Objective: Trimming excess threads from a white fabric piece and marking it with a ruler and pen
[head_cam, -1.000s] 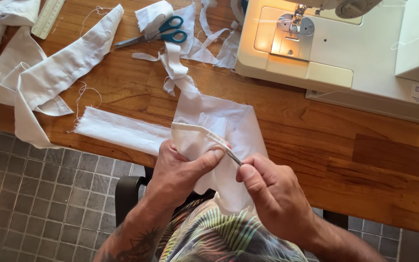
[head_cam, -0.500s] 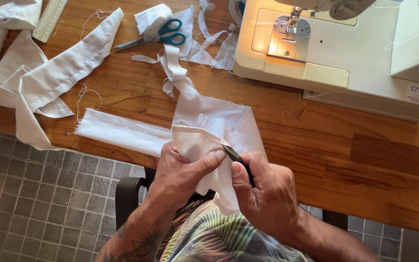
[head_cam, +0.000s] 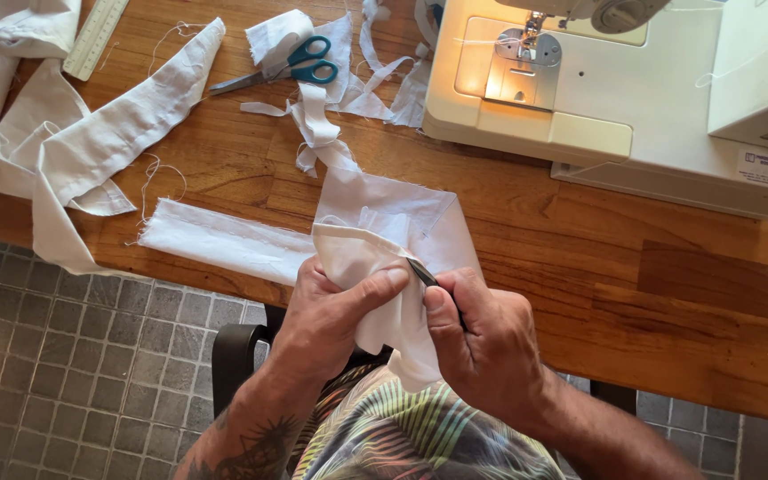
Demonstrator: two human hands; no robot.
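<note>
- Gripping a folded piece of white cotton cloth (head_cam: pixel 375 258) over the near edge of the brown wooden table (head_cam: pixel 633 293), the left hand (head_cam: pixel 331 320) pinches it between thumb and fingers
- right hand (head_cam: pixel 482 342) is clenched around a thin dark metal tool (head_cam: pixel 424 273), its tip touching the cloth just beside the left thumb
- teal-handled scissors (head_cam: pixel 291 67) lie among white scraps, well apart
- cream sewing machine (head_cam: pixel 597 98) stands at the far right

Wooden table (head_cam: pixel 580 267) with sewing machine (head_cam: pixel 633 98), scissors (head_cam: pixel 286 67), ruler (head_cam: pixel 95 37), white fabric scraps (head_cam: pixel 108 142).
</note>
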